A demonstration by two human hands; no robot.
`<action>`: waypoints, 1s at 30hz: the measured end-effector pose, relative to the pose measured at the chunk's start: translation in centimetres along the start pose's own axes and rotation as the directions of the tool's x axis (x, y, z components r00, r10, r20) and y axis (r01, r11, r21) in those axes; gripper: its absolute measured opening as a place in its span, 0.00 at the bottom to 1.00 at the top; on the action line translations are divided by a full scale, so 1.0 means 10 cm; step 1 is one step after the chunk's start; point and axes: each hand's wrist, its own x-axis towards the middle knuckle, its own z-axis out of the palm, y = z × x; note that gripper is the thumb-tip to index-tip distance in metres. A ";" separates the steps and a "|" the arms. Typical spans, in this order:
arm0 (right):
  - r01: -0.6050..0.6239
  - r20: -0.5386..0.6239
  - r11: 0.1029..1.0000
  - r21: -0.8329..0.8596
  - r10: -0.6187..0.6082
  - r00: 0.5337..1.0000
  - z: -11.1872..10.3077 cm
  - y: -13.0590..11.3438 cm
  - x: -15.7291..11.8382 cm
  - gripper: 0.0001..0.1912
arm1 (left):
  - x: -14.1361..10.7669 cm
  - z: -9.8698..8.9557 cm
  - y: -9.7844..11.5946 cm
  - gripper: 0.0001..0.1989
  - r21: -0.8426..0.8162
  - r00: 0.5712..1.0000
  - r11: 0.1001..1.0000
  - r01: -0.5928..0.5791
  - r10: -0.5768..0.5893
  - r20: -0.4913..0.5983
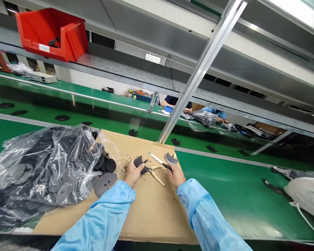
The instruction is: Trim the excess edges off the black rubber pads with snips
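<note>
My left hand [133, 173] is closed on a dark grey curved piece [137, 161] above the cardboard sheet [151, 216]. To its right, my right hand [176, 175] grips the black handle of a knife [157, 158], whose pale blade points up and left. Between the hands, pliers with cream handles [157, 177] lie on the cardboard, beside another dark piece partly hidden by my left hand. Small black crumbs are scattered around them. Curved grey pieces [171, 158] rest just beyond my right hand.
A clear plastic bag of dark discs [49, 167] covers the left side, with loose discs [102, 184] at its opening. Behind the cardboard, dark pieces lie on a green belt [154, 137]. A metal post [199, 73] rises there. A white fan [307, 195] stands at right.
</note>
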 end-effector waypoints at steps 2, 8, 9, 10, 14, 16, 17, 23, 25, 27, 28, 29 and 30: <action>0.036 0.002 0.995 -0.090 -0.036 0.999 0.06 -0.12 -0.05 0.20 | 0.00 0.01 0.02 0.23 -0.016 1.000 1.000 -0.010 0.010 -0.011; 0.264 0.228 0.892 -0.366 -0.189 0.955 0.29 -0.44 -0.33 0.30 | 0.00 0.01 0.07 0.24 -0.114 0.994 0.988 0.104 -0.098 0.056; 0.273 0.259 0.874 -0.403 -0.177 0.950 0.31 -0.44 -0.35 0.30 | 0.01 0.01 0.07 0.24 -0.125 0.992 0.984 0.125 -0.120 0.046; 0.278 0.278 0.859 -0.431 -0.166 0.946 0.33 -0.43 -0.36 0.30 | 0.01 0.01 0.07 0.23 -0.135 0.989 0.980 0.143 -0.139 0.041; 0.323 0.306 0.817 -0.478 -0.190 0.933 0.32 -0.36 -0.29 0.27 | -0.01 0.01 0.09 0.24 -0.110 0.986 0.982 0.150 -0.140 0.095; 0.365 0.324 0.791 -0.491 -0.223 0.919 0.30 -0.35 -0.23 0.27 | -0.03 0.02 0.12 0.26 -0.068 0.985 0.989 0.128 -0.118 0.126; 0.390 0.337 0.774 -0.499 -0.241 0.910 0.28 -0.36 -0.20 0.28 | -0.04 0.03 0.13 0.27 -0.050 0.985 0.992 0.117 -0.109 0.133; 0.541 0.355 0.735 -0.410 -0.418 0.836 0.25 -0.36 -0.11 0.19 | -0.04 0.01 0.14 0.28 0.037 0.988 0.993 0.114 -0.117 0.103; 0.494 0.260 0.805 -0.328 -0.426 0.866 0.27 -0.32 -0.10 0.20 | -0.02 0.00 0.12 0.27 0.046 0.991 0.994 0.096 -0.099 0.086; 0.357 0.104 0.912 -0.200 -0.343 0.934 0.30 -0.29 -0.07 0.24 | -0.01 -0.01 0.11 0.26 0.030 0.993 0.997 0.074 -0.077 0.086; 0.269 0.027 0.956 -0.118 -0.268 0.963 0.32 -0.28 -0.05 0.25 | -0.01 -0.01 0.11 0.25 0.014 0.993 0.998 0.069 -0.070 0.091; 0.188 -0.036 0.982 -0.032 -0.189 0.981 0.33 -0.28 -0.04 0.26 | -0.01 0.00 0.11 0.25 -0.003 0.992 0.997 0.071 -0.070 0.101; 0.124 -0.080 0.991 0.047 -0.120 0.989 0.33 -0.28 -0.02 0.27 | -0.01 0.00 0.12 0.26 -0.015 0.990 0.997 0.081 -0.078 0.114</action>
